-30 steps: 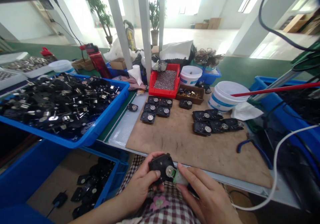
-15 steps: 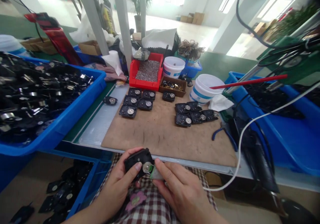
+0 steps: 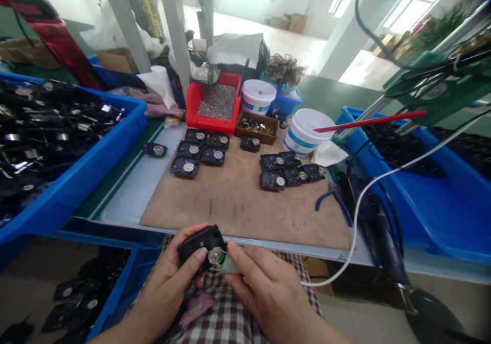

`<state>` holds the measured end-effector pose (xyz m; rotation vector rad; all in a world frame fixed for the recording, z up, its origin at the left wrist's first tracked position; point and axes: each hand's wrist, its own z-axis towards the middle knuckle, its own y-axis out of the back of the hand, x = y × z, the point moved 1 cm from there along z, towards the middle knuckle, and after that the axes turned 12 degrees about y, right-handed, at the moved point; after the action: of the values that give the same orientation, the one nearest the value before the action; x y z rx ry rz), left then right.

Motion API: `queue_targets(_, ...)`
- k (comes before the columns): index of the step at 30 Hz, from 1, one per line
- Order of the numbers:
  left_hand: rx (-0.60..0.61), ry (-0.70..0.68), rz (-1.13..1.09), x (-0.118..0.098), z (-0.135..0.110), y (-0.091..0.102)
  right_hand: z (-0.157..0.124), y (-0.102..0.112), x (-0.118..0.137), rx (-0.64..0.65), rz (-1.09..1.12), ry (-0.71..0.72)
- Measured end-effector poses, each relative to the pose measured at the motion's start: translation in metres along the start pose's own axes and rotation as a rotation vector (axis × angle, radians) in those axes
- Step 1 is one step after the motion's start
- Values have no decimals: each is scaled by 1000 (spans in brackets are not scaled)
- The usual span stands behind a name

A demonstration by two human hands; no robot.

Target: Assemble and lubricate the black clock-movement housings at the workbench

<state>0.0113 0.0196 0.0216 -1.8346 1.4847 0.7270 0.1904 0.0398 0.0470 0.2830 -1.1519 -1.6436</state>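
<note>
Housing (image 3: 199,241) sits gripped in the left hand (image 3: 175,275); right hand (image 3: 266,280) pinches a pale piece (image 3: 231,266) beside it.

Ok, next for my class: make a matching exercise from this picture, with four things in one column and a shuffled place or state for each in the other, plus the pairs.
Column one
1. Left hand
2. Pliers
3. Red bin
4. Flower shape

Column two
A. At the brown board's right edge
B. On checked cloth
C. Holding a black part
D. Holding small grey pieces

Pairs: 1-C, 2-A, 3-D, 4-B
</note>
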Motion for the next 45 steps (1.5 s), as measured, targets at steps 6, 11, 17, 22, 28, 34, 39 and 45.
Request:
queue_targets(6,30,4,-47,1,-2,-2,-4,-3,-2,2,13,6)
queue_targets(11,30,19,-20,0,-6,-2,-7,-3,-3,-11,35,9)
queue_targets(17,31,30,-19,-2,-6,-3,-7,-4,-4,-3,69,-15)
queue_targets(22,100,16,-45,-3,-7,-2,-7,1,-7,-56,337,-176)
queue_targets(28,85,-24,16,-4,-8,-1,-1,3,-6,41,615,-486)
queue_targets(34,79,-41,44,-2,-7,0,1,-3,-6,84,633,-520)
queue_targets(39,43,-30,90,-3,-10,0,2,-3,-6,113,596,-539)
queue_targets(45,-24,-50,161,-6,-10,0,4,0,-6,129,554,-534)
